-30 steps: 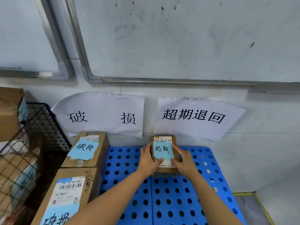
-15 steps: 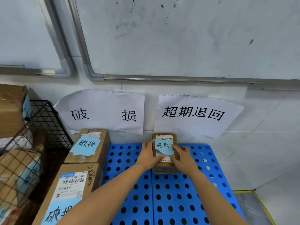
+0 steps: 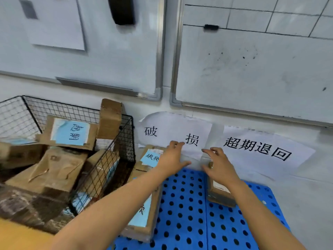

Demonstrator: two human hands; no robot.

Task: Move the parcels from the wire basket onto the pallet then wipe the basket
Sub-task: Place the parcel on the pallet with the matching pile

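Note:
The black wire basket point(image 3: 126, 127) stands at the left with several brown cardboard parcels in it. One of these parcels point(image 3: 70, 132) lies on top with a blue note, and another point(image 3: 110, 118) stands upright at the basket's far right corner. On the blue perforated pallet point(image 3: 187, 213) a small brown parcel point(image 3: 219, 193) lies near the wall, partly under my right wrist. My right hand point(image 3: 219, 167) is above its far end, fingers spread. My left hand point(image 3: 173, 157) hovers open to its left, in front of the wall sign. Two larger parcels point(image 3: 151, 156) point(image 3: 144, 219) lie along the pallet's left side, partly hidden by my left forearm.
Two white paper signs point(image 3: 162, 130) point(image 3: 261, 147) with black characters hang on the wall just behind the pallet. Two whiteboards point(image 3: 252, 65) are mounted above them. Pale floor point(image 3: 306, 204) lies right of the pallet. A yellow surface point(image 3: 19, 237) shows at the bottom left.
Both hands have let go of the small parcel, which stays on the pallet, and have opened and lifted. The view has swung left, so the basket now fills the left side.

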